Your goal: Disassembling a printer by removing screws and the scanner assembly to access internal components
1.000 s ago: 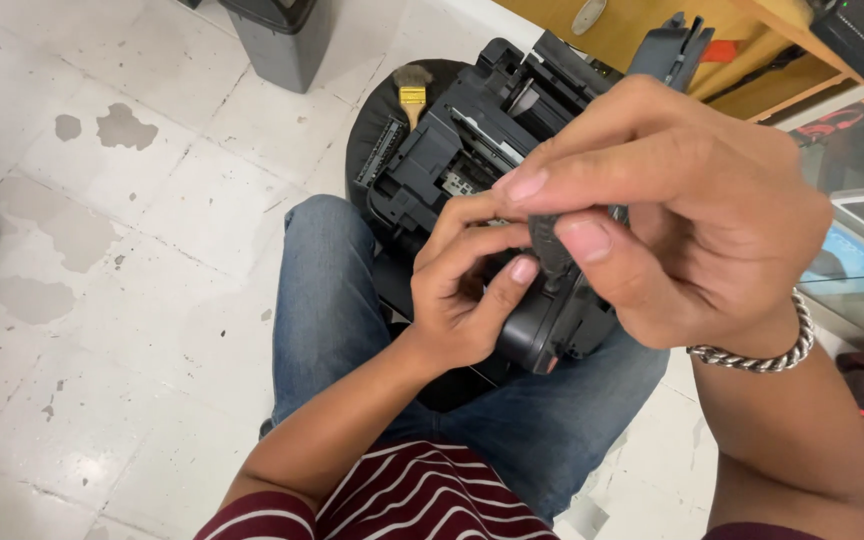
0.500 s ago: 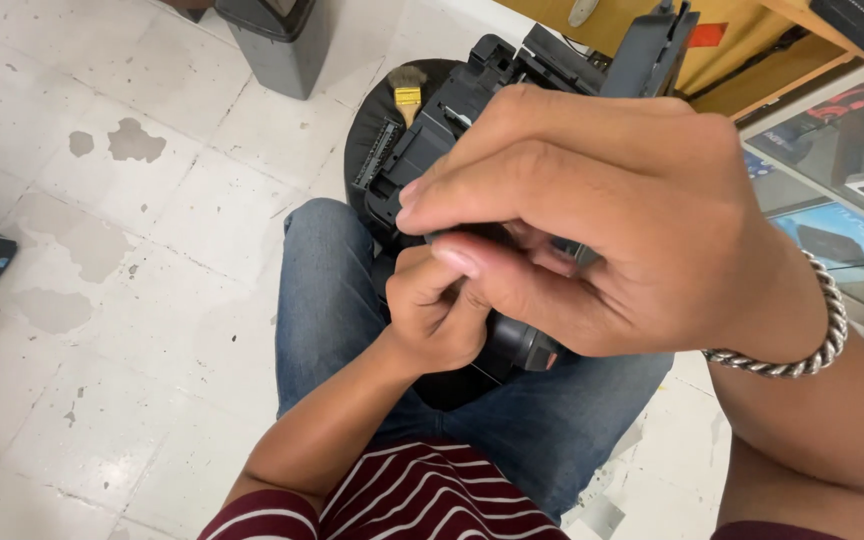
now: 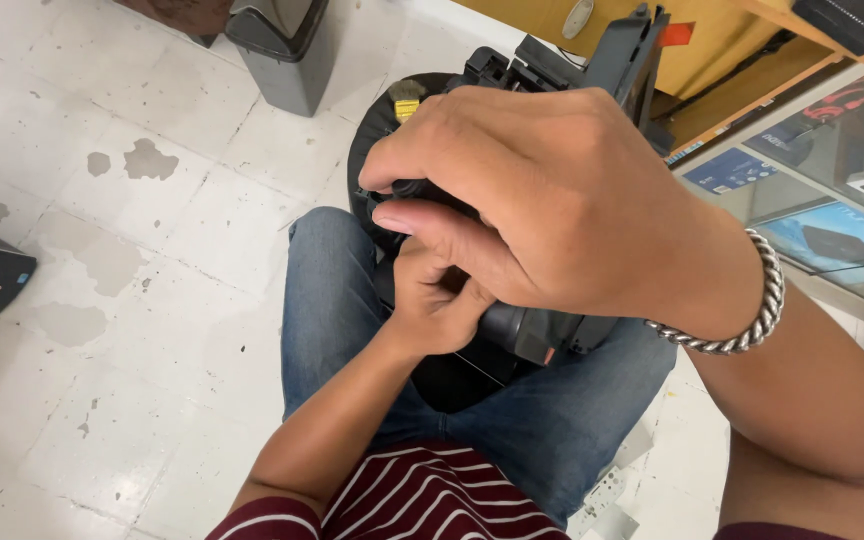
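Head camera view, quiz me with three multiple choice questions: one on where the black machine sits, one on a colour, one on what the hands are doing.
1. Where does the black machine rest?
A. on a shelf
B. on the person's lap
C. inside the grey bin

2. What colour are the stripes on the shirt?
A. dark red and white
B. green and yellow
C. plain black

3. What is the right hand doing?
A. hanging free at the side
B. lying flat on the floor
C. curled over the machine, above the left hand

Answers:
1 B: it lies across the jeans.
2 A: red and white bands show at the bottom edge.
3 C: its fingers wrap the black body, and the left hand grips just beneath.
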